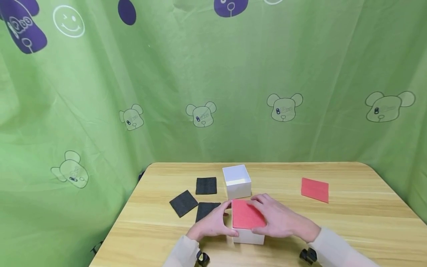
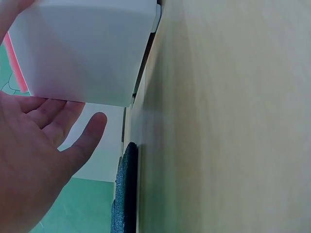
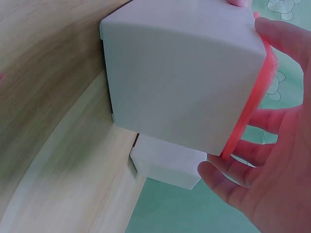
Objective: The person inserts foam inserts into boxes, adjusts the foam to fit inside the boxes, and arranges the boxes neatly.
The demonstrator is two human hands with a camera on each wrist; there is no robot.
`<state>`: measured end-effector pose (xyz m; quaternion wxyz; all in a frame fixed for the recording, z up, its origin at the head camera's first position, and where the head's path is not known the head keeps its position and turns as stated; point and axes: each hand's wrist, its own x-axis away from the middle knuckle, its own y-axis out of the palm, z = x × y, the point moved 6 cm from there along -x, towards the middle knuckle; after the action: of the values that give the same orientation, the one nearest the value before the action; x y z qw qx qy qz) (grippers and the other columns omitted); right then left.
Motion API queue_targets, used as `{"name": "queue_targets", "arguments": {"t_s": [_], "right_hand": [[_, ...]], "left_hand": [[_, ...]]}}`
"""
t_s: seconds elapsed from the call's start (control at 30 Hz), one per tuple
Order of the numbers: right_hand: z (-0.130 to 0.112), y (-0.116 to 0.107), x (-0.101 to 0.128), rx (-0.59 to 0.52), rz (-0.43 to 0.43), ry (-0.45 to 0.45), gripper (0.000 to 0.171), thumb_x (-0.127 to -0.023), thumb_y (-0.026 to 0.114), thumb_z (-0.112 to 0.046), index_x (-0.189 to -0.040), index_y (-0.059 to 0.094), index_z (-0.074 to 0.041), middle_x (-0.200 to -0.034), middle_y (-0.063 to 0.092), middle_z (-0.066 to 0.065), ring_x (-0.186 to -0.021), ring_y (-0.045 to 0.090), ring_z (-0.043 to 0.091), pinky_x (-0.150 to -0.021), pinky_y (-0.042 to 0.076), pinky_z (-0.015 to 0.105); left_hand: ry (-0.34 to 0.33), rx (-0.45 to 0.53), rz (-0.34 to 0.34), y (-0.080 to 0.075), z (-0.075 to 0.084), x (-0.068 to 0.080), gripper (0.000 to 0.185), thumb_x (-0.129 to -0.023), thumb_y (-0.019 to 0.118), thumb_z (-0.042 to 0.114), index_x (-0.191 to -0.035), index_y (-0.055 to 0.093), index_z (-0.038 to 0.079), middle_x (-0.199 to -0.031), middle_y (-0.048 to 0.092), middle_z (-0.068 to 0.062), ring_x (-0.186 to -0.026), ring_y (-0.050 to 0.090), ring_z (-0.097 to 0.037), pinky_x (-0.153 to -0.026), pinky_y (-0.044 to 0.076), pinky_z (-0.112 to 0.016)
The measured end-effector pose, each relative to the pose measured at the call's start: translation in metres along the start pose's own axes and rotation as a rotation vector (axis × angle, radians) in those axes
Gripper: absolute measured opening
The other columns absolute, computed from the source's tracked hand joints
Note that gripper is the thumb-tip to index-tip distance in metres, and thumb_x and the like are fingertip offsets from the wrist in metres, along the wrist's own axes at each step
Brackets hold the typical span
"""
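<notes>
A white square box (image 1: 249, 237) stands on the table near the front, and a red square felt-like sheet (image 1: 246, 216) lies over its top. From the left, my left hand (image 1: 214, 223) holds the box, thumb at the near corner and fingers at the far one. My right hand (image 1: 279, 218) spans the right edge of the red sheet. In the right wrist view its thumb and fingers grip the sheet (image 3: 249, 109) at the box's rim, where it bulges slightly past the edge. The left wrist view shows fingers against the box wall (image 2: 87, 53).
Just behind stands an open white box part (image 1: 238, 190). To the left lie black squares: one at the back (image 1: 206, 185), one turned askew (image 1: 184, 203), one partly behind my left hand (image 1: 203, 210). Another red sheet (image 1: 315, 189) lies at right. A green curtain (image 1: 240, 74) hangs behind the table (image 1: 350, 230).
</notes>
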<state>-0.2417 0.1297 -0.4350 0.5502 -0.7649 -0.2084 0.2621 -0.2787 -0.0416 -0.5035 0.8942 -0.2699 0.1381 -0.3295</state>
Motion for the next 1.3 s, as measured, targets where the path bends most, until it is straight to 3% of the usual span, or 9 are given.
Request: {"name": "queue_targets", "arguments": {"t_s": [0.5, 0.83, 1.13, 1.3], "right_hand": [[0.003, 0.004, 0.002, -0.041, -0.004, -0.031, 0.072, -0.082, 0.059, -0.062, -0.135, 0.052, -0.014, -0.138, 0.043, 0.012, -0.123, 0.041, 0.029, -0.097, 0.042, 0.049], [0.018, -0.002, 0.016, -0.143, 0.017, 0.042, 0.070, -0.082, 0.058, -0.063, -0.136, 0.051, -0.019, -0.148, 0.032, 0.006, -0.130, 0.037, 0.030, -0.098, 0.040, 0.052], [0.027, 0.003, 0.026, -0.141, 0.006, 0.018, 0.063, -0.084, 0.057, -0.061, -0.135, 0.051, -0.024, -0.145, 0.037, 0.006, -0.130, 0.036, 0.029, -0.098, 0.040, 0.053], [0.029, 0.004, 0.026, -0.126, 0.012, 0.004, 0.062, -0.085, 0.057, -0.060, -0.136, 0.051, -0.025, -0.146, 0.036, 0.003, -0.131, 0.035, 0.027, -0.098, 0.040, 0.052]], "left_hand": [[-0.023, 0.007, -0.003, -0.001, 0.002, 0.001, 0.096, -0.071, 0.082, 0.035, -0.148, 0.026, 0.024, -0.142, 0.037, 0.008, -0.118, 0.047, -0.012, -0.098, 0.041, -0.027], [0.006, 0.020, -0.006, 0.001, 0.001, -0.001, 0.095, -0.070, 0.082, 0.035, -0.147, 0.026, 0.024, -0.142, 0.039, 0.006, -0.122, 0.043, -0.011, -0.100, 0.040, -0.026], [-0.014, 0.019, -0.012, 0.002, -0.002, -0.001, 0.097, -0.070, 0.082, 0.036, -0.148, 0.025, 0.025, -0.143, 0.037, 0.006, -0.124, 0.042, -0.011, -0.100, 0.040, -0.026], [-0.018, 0.011, -0.012, 0.002, -0.002, -0.001, 0.100, -0.070, 0.082, 0.037, -0.149, 0.024, 0.019, -0.143, 0.037, 0.005, -0.124, 0.042, -0.011, -0.100, 0.039, -0.026]]}}
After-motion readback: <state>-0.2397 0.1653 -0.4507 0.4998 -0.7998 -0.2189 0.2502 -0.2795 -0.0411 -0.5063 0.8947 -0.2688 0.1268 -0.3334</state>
